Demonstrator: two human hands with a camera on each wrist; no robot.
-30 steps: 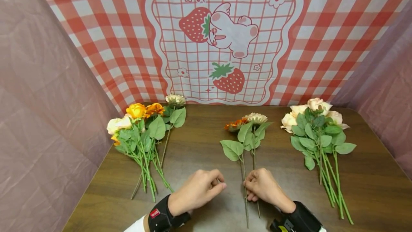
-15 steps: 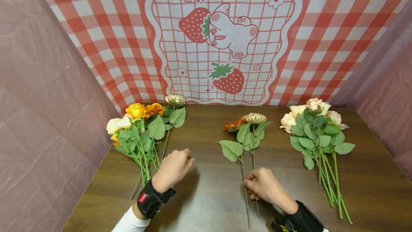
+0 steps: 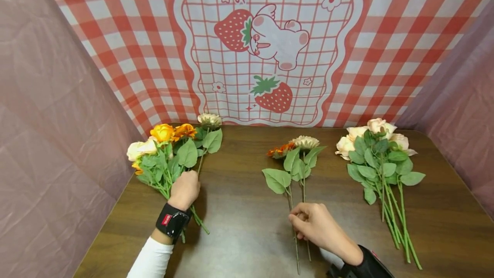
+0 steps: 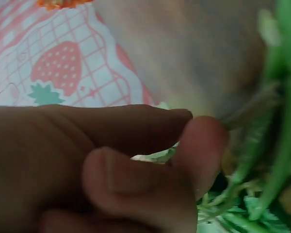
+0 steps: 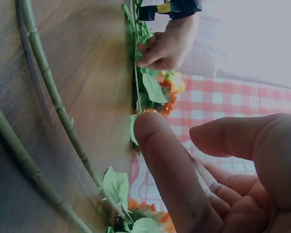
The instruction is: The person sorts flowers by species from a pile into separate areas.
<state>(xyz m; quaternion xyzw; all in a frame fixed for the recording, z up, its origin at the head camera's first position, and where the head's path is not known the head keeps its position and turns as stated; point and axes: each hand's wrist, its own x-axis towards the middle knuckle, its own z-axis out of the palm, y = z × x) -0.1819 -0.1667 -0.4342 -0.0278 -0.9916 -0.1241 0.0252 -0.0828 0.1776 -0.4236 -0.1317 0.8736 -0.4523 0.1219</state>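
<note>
My left hand (image 3: 185, 189) is at the left bunch, at the thin brown stem of a cream daisy-like flower (image 3: 209, 120). In the left wrist view its fingers (image 4: 150, 170) are curled, and the brown stem (image 4: 254, 106) meets the fingertips in a pinch, partly blurred. My right hand (image 3: 318, 225) hovers over the stems of an orange flower (image 3: 280, 151) and a cream flower (image 3: 306, 142) lying mid-table. In the right wrist view the thumb (image 5: 228, 138) and index finger (image 5: 160, 160) stand apart with nothing between them; both stems (image 5: 58, 104) lie beside the hand.
The left bunch has orange flowers (image 3: 163, 132), a cream rose (image 3: 141, 149) and several green stems. At the right lies a bunch of pale roses (image 3: 356, 132) with long stems. A strawberry-print cloth (image 3: 231, 93) hangs behind the brown table (image 3: 239, 243).
My left hand has moved left from near the middle stems to the left bunch and taken the cream flower's stem. My right hand has let go of the middle stem, staying in nearly the same place.
</note>
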